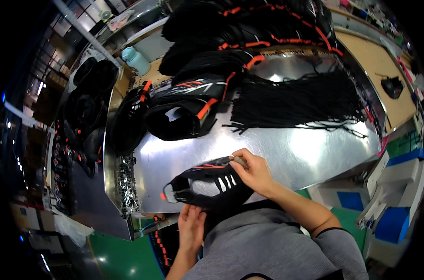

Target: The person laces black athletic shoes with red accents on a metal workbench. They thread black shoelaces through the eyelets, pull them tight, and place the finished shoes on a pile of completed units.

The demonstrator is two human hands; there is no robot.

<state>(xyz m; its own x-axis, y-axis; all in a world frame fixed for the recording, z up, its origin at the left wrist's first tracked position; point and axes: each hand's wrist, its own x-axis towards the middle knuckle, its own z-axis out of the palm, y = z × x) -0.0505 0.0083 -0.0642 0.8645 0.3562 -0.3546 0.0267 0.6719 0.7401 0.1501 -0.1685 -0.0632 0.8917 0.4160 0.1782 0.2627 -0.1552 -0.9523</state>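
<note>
A black shoe upper (212, 185) lies at the table's near edge, its heel with an orange tab toward the left and red stripes on its far side. White bars run across its lacing area. My left hand (191, 227) is closed at the upper's near edge, close to the heel, fingertips against it and the thumb partly hidden. At the upper's far right side, my right hand (254, 171) pinches a short brownish-grey handle-like piece (240, 162). A thin light tip shows at its end, by the upper's edge; its exact kind is unclear.
A metal-topped table (286, 151) carries a spread bundle of black laces (298, 102). Several black-and-orange shoe uppers (179, 119) are piled toward the back and left. A light-blue bottle (136, 60) stands back left. Beyond the right edge are white-and-blue machine parts (393, 224).
</note>
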